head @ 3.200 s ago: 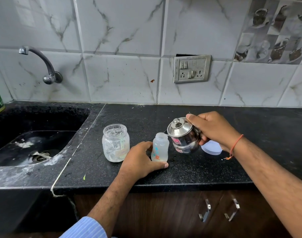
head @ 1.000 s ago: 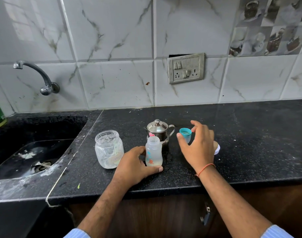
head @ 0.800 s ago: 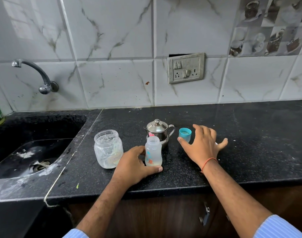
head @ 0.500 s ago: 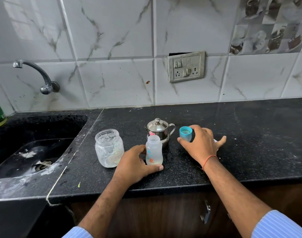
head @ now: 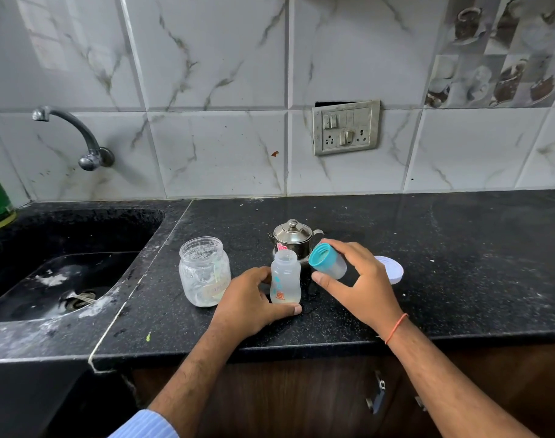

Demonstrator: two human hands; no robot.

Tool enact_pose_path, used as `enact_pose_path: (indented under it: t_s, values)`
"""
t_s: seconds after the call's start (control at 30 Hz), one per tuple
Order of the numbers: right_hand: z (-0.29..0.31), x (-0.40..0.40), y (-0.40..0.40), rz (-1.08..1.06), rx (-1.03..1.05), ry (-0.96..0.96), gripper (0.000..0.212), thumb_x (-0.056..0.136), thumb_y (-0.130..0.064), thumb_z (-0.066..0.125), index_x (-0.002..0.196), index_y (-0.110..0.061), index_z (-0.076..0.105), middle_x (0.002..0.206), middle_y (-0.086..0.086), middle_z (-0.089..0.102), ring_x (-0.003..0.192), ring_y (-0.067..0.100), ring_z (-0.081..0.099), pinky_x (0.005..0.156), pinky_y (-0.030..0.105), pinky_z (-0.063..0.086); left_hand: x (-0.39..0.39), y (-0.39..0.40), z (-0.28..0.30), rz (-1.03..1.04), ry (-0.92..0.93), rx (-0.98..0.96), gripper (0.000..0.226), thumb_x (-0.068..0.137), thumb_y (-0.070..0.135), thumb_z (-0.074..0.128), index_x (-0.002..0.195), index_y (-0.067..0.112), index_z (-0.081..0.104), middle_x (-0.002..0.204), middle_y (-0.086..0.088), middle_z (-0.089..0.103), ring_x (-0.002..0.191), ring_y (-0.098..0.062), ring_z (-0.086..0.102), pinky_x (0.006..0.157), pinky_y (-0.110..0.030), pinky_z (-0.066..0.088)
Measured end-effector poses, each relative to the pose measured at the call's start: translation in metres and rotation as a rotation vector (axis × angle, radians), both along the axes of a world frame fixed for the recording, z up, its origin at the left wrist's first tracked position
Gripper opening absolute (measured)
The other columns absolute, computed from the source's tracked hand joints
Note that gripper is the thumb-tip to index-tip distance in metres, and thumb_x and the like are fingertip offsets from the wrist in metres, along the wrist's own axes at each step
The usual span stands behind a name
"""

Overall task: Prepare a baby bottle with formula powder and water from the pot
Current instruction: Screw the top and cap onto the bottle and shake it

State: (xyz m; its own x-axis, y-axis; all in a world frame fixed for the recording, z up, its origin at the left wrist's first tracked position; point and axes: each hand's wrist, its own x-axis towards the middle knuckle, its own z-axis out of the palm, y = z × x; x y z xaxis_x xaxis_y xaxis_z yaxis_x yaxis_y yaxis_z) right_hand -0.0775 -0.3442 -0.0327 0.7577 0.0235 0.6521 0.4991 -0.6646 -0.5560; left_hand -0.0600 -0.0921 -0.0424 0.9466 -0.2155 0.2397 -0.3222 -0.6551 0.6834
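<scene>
We are finding the left hand [head: 247, 303] gripping the open baby bottle [head: 285, 281] upright on the counter [head: 459, 263], evidently steadying it for capping. The right hand [head: 358, 281] is holding the teal-ringed cap [head: 326, 261] tilted at the bottle's two o'clock, apparently with the teat inside. The pot [head: 292, 238] is standing at twelve o'clock, the jar [head: 204, 271] at nine, a white lid [head: 391, 269] at three; nothing is obstructing the approach.
</scene>
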Motion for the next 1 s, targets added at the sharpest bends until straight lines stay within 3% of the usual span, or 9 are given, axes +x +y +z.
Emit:
enact_pose_path:
  t_s: [0.13,0.3,0.47,0.6,0.73,0.9,1.0]
  values:
    - [0.009,-0.006,0.008,0.065,0.078,0.083,0.051,0.089,-0.035,0.085,0.136,-0.031,0.065,0.124,-0.018,0.068,0.118,0.008,0.065,0.094,0.022,0.054,0.003,0.000,-0.004,0.011,0.003,-0.011,0.071,0.064,0.064,0.101,0.123,0.036,0.074,0.099,0.015,0.072,0.073,0.002,0.059,0.065,-0.014,0.042]
    - [0.008,0.001,0.019,0.083,0.468,0.310,0.041,0.076,-0.042,0.080,0.115,-0.038,0.069,0.109,-0.013,0.077,0.103,0.010,0.072,0.088,0.037,0.061,0.003,0.001,-0.005,0.011,0.001,-0.012,0.070,0.063,0.064,0.101,0.121,0.035,0.074,0.097,0.014,0.071,0.072,0.002,0.060,0.063,-0.013,0.040]
    - [-0.001,0.004,0.012,-0.035,0.432,0.391,0.035,0.081,-0.026,0.088,0.109,-0.033,0.067,0.102,-0.016,0.078,0.095,0.001,0.072,0.080,0.021,0.052,0.006,0.001,-0.009,0.015,-0.004,-0.007,0.072,0.061,0.069,0.099,0.120,0.036,0.074,0.102,0.015,0.074,0.076,-0.002,0.062,0.067,-0.017,0.044]
    - [-0.003,0.004,0.008,-0.052,0.355,0.398,0.046,0.077,-0.038,0.095,0.111,-0.034,0.064,0.103,-0.019,0.078,0.093,-0.005,0.071,0.078,0.016,0.052,0.008,0.001,-0.010,0.012,0.001,-0.013,0.071,0.061,0.068,0.099,0.119,0.036,0.074,0.101,0.015,0.073,0.076,-0.002,0.061,0.068,-0.019,0.045]
    - [-0.002,0.006,0.006,-0.043,0.301,0.411,0.049,0.073,-0.047,0.095,0.111,-0.037,0.066,0.105,-0.021,0.078,0.097,-0.003,0.071,0.081,0.019,0.055,0.009,0.001,-0.012,0.017,0.007,-0.021,0.073,0.059,0.070,0.099,0.119,0.036,0.074,0.101,0.016,0.074,0.075,-0.001,0.061,0.068,-0.020,0.046]
    - [0.000,0.008,0.007,0.055,0.436,0.513,0.039,0.081,-0.023,0.090,0.112,-0.033,0.070,0.107,-0.010,0.077,0.102,0.012,0.071,0.083,0.025,0.056,0.010,0.002,-0.012,0.012,0.005,-0.011,0.074,0.060,0.070,0.098,0.121,0.037,0.073,0.103,0.015,0.074,0.076,-0.002,0.060,0.068,-0.019,0.045]
    - [0.003,0.009,0.009,0.075,0.441,0.578,0.037,0.080,-0.021,0.089,0.111,-0.031,0.072,0.110,-0.004,0.076,0.107,0.017,0.070,0.090,0.031,0.059,0.011,0.001,-0.013,0.014,0.002,-0.012,0.077,0.058,0.074,0.097,0.122,0.037,0.073,0.105,0.017,0.075,0.077,-0.002,0.061,0.069,-0.017,0.046]
